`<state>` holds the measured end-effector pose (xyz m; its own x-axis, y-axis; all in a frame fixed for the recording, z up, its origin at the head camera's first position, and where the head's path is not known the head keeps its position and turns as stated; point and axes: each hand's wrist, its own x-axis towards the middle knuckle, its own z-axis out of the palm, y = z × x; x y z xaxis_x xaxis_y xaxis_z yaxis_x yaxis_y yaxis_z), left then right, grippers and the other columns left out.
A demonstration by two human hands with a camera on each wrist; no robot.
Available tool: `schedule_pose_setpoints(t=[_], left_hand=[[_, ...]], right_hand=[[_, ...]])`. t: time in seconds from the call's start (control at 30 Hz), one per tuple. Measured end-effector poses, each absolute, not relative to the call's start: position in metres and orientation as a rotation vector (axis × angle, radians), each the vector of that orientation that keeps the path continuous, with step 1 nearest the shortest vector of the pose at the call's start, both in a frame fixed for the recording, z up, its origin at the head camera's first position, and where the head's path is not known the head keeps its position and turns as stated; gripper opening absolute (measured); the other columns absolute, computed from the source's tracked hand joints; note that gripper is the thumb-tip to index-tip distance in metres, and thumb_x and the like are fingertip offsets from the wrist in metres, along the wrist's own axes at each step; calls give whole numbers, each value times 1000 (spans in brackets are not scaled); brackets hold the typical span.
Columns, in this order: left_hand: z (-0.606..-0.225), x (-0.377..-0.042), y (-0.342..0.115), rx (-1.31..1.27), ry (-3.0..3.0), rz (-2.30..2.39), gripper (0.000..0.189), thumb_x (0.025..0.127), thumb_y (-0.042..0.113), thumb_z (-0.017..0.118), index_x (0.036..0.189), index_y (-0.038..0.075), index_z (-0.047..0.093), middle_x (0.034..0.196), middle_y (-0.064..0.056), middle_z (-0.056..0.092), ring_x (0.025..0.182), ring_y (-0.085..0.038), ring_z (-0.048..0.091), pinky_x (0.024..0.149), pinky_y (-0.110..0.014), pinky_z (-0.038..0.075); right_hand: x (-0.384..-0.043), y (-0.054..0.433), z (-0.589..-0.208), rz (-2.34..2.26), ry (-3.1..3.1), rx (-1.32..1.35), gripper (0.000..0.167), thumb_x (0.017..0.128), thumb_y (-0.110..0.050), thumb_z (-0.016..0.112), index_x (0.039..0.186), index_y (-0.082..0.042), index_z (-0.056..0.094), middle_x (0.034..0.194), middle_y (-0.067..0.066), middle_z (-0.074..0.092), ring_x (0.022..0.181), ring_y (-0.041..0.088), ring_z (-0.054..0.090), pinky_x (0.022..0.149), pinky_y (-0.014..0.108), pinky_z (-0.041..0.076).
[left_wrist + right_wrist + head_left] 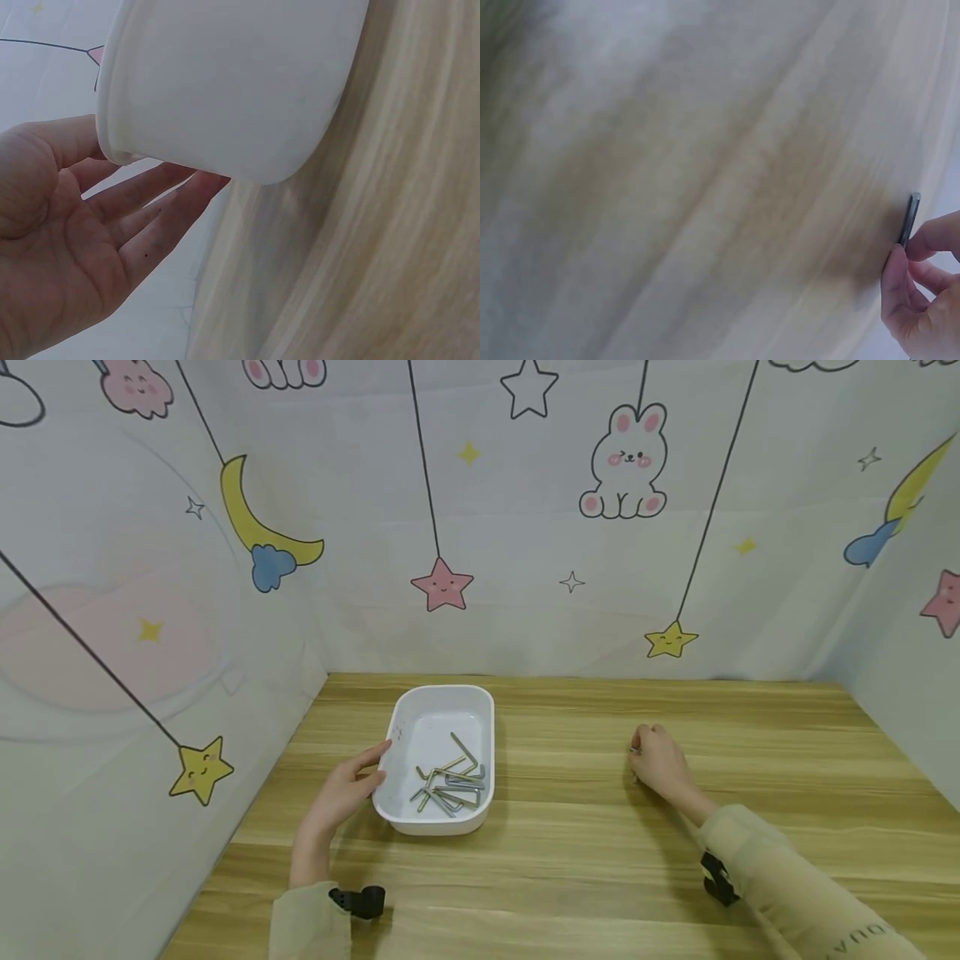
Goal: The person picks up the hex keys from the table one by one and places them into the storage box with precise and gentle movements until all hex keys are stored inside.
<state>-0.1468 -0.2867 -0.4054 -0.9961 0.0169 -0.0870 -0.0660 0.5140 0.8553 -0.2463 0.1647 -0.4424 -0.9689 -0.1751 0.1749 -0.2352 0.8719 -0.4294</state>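
A white rectangular tray (442, 828) stands on the wooden table, with several L-shaped hex keys (453, 789) jumbled in its near half. My left hand (345, 789) touches the tray's left side, thumb and fingers spread along the rim and outer wall. In the left wrist view that hand (82, 232) has its fingers fairly straight against the white wall, their tips partly hidden behind it. Well to the right of the tray, my right hand (660, 764) pinches a hex key (910, 217) between thumb and fingers, low over the tabletop. Most of that key is hidden by the fingers.
The wood-grain table (555, 893) runs back to a patterned cloth wall (525, 635). Similar cloth closes off the left and right sides. A black camera strap (360, 902) sits on the left wrist, and another (718, 878) on the right.
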Motion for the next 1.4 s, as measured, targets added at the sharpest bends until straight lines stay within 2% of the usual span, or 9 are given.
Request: schedule_pose_setpoints(t=[0.2, 0.43, 0.53, 0.73, 1.1, 1.4], left_hand=[[-405, -146, -286, -46, 2653, 1519, 50, 98, 9, 47, 148, 10, 38, 149, -26, 37, 123, -41, 53, 95, -44, 51], [-405, -147, -286, -35, 2650, 1522, 50, 98, 9, 48, 148, 9, 38, 149, -26, 38, 123, -41, 53, 95, -43, 51], [-406, -147, -285, -33, 2648, 1526, 50, 98, 8, 47, 148, 9, 38, 149, -26, 38, 123, -41, 52, 95, -43, 51], [-405, -147, -285, -40, 2646, 1527, 51, 98, 8, 47, 148, 8, 38, 149, -27, 37, 124, -42, 52, 94, -44, 51], [-403, -145, -285, -29, 2656, 1518, 50, 98, 8, 47, 148, 7, 37, 148, -28, 38, 123, -42, 53, 92, -42, 52], [-405, -146, -285, -22, 2658, 1528, 50, 98, 8, 48, 147, 7, 38, 147, -28, 40, 120, -41, 54, 91, -42, 52]], right_hand=[[-247, 164, -437, 673, -2954, 332, 7, 83, 2, 57, 88, 7, 59, 80, 18, 56, 70, 23, 50, 57, 30, 42], [-245, 164, -438, 626, -2934, 329, 8, 79, 6, 52, 84, 7, 58, 75, 17, 55, 63, 20, 45, 53, 27, 39], [-244, 164, -439, 621, -2915, 322, 11, 78, 7, 52, 86, 9, 60, 78, 20, 58, 63, 20, 45, 51, 27, 39], [-242, 164, -441, 618, -2901, 302, 15, 82, 2, 55, 93, 9, 62, 87, 24, 62, 64, 21, 50, 51, 27, 42], [-238, 161, -441, 705, -2872, 299, 12, 85, -2, 57, 93, 5, 62, 79, 16, 63, 59, 17, 50, 48, 25, 38], [-236, 158, -441, 748, -2790, 321, 11, 80, 2, 59, 90, 4, 62, 81, 16, 65, 66, 20, 58, 54, 29, 46]])
